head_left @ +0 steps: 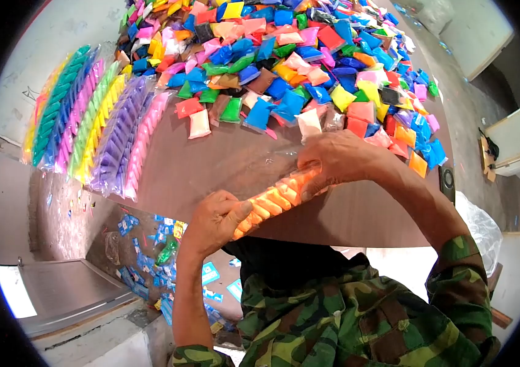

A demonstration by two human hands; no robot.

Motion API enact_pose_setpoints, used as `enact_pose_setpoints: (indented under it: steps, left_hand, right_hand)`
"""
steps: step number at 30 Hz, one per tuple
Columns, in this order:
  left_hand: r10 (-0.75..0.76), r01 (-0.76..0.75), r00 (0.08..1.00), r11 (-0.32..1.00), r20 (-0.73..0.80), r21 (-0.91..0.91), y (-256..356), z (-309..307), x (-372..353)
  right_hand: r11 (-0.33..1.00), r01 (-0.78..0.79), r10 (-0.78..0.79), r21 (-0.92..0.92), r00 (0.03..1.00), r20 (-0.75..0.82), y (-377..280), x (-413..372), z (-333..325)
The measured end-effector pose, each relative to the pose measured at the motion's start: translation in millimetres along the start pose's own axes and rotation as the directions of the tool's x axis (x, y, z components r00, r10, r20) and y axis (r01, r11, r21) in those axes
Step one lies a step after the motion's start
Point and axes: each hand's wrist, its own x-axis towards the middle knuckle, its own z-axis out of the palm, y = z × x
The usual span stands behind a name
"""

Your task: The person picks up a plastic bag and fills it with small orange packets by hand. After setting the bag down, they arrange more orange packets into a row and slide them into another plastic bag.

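A row of overlapping orange packets point(275, 200) in a clear plastic sleeve is held at a slant over the near part of the brown table point(345, 220). My left hand point(214, 221) is closed round its lower left end, with the thumb on top. Near the upper right end, my right hand point(338, 156) grips it, the thumb along the near side; part of that end is hidden by the fingers. Loose clear film point(235, 174) spreads on the far side of the row. Just beyond my right hand lies a pale packet point(310, 124).
A large heap of small colourful packets point(284, 73) covers the far side of the table. At the left edge lie several filled clear sleeves, among them a purple one point(120, 131) and a pink one point(146, 144). Blue and white wrappers point(143, 260) litter the floor at lower left.
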Motion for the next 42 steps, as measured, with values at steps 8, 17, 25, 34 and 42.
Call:
enact_pose_setpoints:
  steps: [8, 17, 25, 34, 42]
  left_hand:
    - [-0.224, 0.228, 0.974, 0.956, 0.038, -0.187, 1, -8, 7]
    - [-0.258, 0.237, 0.965, 0.938, -0.053, -0.252, -2, -10, 6]
    - [0.079, -0.051, 0.935, 0.995, -0.346, 0.089, 8, 1, -8]
    - [-0.159, 0.213, 0.892, 0.973, -0.423, 0.083, 2, 2, 8]
    - [0.249, 0.092, 0.799, 0.850, -0.548, 0.519, -20, -3, 27]
  right_hand:
    - [0.999, 0.030, -0.028, 0.037, 0.999, -0.036, -18, -1, 4]
    - [0.985, 0.043, -0.066, -0.168, 0.989, -0.133, -20, 2, 22]
    - [0.995, -0.032, 0.037, -0.095, 0.998, 0.049, -19, 18, 6]
    - [1.000, -0.016, 0.018, 0.018, 0.993, -0.118, -1, 41, 1]
    - [0.979, 0.146, -0.187, -0.144, 0.923, -0.336, 11, 58, 16]
